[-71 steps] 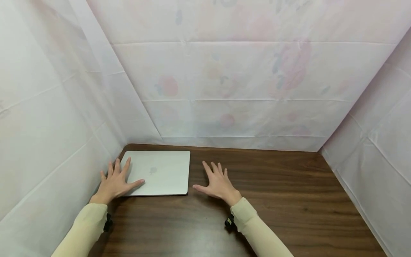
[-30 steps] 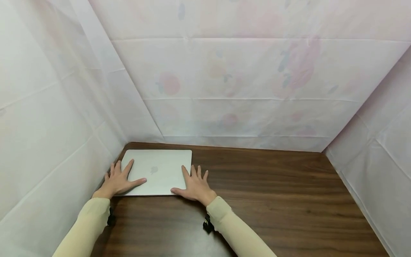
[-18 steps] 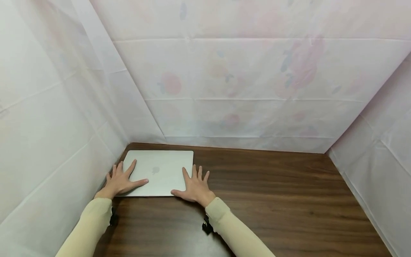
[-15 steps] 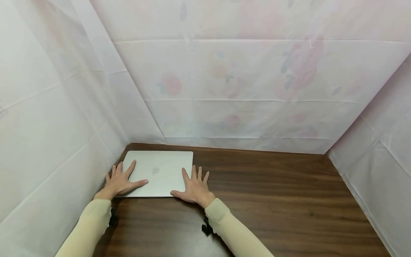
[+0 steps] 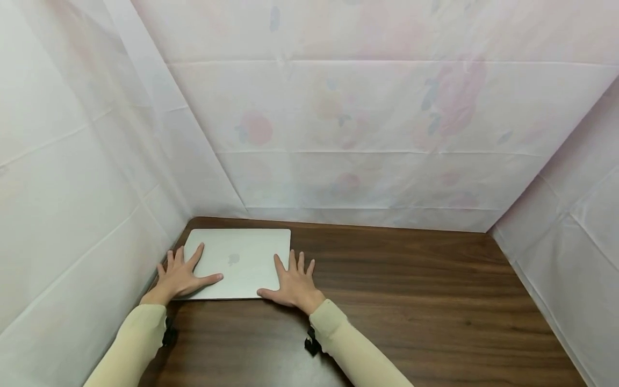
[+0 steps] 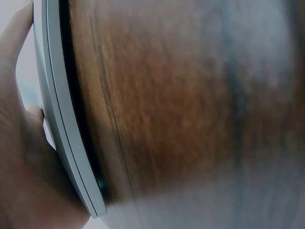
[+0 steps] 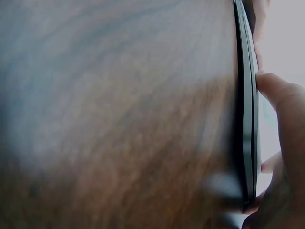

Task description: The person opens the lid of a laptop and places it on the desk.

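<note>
A closed silver laptop (image 5: pixel 242 277) with an apple logo lies flat at the back left of the brown table. My left hand (image 5: pixel 176 278) rests over its left side, fingers spread and straight, thumb on the lid. Over the right front corner lies my right hand (image 5: pixel 294 285), also with spread fingers; its thumb is on the lid near the front edge. In the left wrist view the laptop's front edge (image 6: pixel 66 119) runs beside the left hand. The right wrist view has the same edge (image 7: pixel 248 119) with the thumb touching it. What the other fingers touch underneath is hidden.
The wood-grain tabletop (image 5: pixel 411 301) extends to the right and front. A pale fruit-printed sheet (image 5: pixel 338 123) hangs behind it, and white sheets (image 5: pixel 72 188) enclose both sides. Small black devices (image 5: pixel 312 342) sit under both wrists.
My right hand has moved left from the bare table onto the laptop's right side. My left hand has stayed on the left side. Over the last second almost nothing moves.
</note>
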Action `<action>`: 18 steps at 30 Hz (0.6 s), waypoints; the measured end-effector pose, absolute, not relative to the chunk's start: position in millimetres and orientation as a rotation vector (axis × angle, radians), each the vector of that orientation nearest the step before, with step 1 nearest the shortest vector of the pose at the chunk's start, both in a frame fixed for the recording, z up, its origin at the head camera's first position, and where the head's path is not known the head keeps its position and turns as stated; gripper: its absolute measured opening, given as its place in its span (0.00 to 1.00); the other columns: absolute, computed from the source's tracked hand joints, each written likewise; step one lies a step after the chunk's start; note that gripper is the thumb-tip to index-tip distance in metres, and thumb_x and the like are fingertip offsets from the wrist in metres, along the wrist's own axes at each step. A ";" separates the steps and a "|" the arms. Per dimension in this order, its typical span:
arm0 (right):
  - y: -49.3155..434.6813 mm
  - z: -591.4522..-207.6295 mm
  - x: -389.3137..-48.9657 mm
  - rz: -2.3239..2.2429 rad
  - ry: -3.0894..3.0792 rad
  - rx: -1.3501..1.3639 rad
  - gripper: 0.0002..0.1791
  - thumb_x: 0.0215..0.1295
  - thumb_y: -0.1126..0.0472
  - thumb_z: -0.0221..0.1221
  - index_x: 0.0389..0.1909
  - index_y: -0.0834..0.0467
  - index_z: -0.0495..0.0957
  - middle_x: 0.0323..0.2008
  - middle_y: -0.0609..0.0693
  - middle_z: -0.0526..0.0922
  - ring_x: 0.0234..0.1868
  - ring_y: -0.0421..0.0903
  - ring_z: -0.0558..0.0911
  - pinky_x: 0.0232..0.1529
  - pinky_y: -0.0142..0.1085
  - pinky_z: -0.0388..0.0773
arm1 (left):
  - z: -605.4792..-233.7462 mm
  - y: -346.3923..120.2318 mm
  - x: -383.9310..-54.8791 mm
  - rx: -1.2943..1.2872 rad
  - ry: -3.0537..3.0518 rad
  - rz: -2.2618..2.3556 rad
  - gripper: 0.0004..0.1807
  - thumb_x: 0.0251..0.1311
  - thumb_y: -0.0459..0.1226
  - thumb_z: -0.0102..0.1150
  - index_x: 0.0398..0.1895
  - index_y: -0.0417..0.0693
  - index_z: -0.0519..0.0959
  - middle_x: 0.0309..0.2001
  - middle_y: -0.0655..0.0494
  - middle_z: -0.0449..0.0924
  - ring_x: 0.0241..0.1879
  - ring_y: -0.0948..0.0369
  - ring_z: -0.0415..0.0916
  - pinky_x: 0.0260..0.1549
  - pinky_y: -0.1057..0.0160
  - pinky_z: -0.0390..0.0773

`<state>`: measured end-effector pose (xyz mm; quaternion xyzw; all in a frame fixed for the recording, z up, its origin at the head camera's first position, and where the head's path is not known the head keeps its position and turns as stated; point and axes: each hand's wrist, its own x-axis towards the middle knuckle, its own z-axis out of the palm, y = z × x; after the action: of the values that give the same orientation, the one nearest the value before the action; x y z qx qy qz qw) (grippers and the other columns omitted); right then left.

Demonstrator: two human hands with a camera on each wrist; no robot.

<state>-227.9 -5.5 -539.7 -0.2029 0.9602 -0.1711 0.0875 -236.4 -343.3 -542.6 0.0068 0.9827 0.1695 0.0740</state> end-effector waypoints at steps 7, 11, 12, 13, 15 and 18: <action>0.4 -539.6 -226.5 -0.502 2.852 -0.604 0.58 0.61 0.17 0.49 0.84 0.45 0.46 0.82 0.66 0.43 0.82 0.70 0.42 0.74 0.74 0.39 | -540.5 -336.4 -232.6 0.033 2.954 0.499 0.67 0.52 0.74 0.59 0.85 0.51 0.42 0.76 0.16 0.32 0.73 0.17 0.26 0.61 0.14 0.32; 5.2 -538.0 -224.5 -0.511 2.834 -0.596 0.58 0.61 0.17 0.49 0.85 0.45 0.45 0.82 0.66 0.42 0.82 0.69 0.41 0.73 0.75 0.39 | -540.5 -331.9 -230.6 0.034 2.949 0.496 0.67 0.53 0.75 0.59 0.85 0.51 0.41 0.76 0.16 0.31 0.73 0.17 0.26 0.61 0.14 0.32; 6.5 -537.6 -224.1 -0.512 2.830 -0.594 0.58 0.61 0.17 0.49 0.85 0.45 0.45 0.82 0.66 0.41 0.82 0.69 0.41 0.74 0.75 0.38 | -540.3 -330.6 -230.1 0.033 2.947 0.499 0.67 0.53 0.75 0.59 0.85 0.51 0.41 0.76 0.16 0.31 0.73 0.17 0.26 0.61 0.14 0.31; 7.5 -537.6 -223.9 -0.509 2.829 -0.594 0.58 0.61 0.17 0.49 0.85 0.45 0.45 0.82 0.66 0.41 0.82 0.68 0.41 0.74 0.74 0.38 | -540.0 -329.6 -229.7 0.032 2.945 0.503 0.67 0.53 0.75 0.59 0.85 0.51 0.41 0.76 0.16 0.30 0.73 0.17 0.25 0.61 0.14 0.31; 9.4 -537.4 -223.6 -0.509 2.829 -0.592 0.59 0.61 0.17 0.49 0.85 0.45 0.45 0.82 0.66 0.41 0.82 0.68 0.42 0.74 0.74 0.38 | -539.7 -327.7 -229.1 0.031 2.941 0.514 0.67 0.53 0.74 0.59 0.85 0.51 0.41 0.76 0.16 0.30 0.73 0.17 0.25 0.61 0.14 0.31; 11.6 -537.3 -223.1 -0.512 2.829 -0.589 0.59 0.61 0.17 0.49 0.85 0.45 0.45 0.82 0.66 0.41 0.82 0.67 0.43 0.75 0.73 0.38 | -539.9 -325.8 -228.7 0.030 2.944 0.516 0.67 0.52 0.74 0.60 0.85 0.51 0.43 0.76 0.16 0.31 0.73 0.16 0.25 0.61 0.13 0.31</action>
<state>-223.1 11.6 -537.3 -0.1996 0.9588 -0.1736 0.1033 -228.7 -325.8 -539.9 0.0100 0.9821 0.1721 0.0762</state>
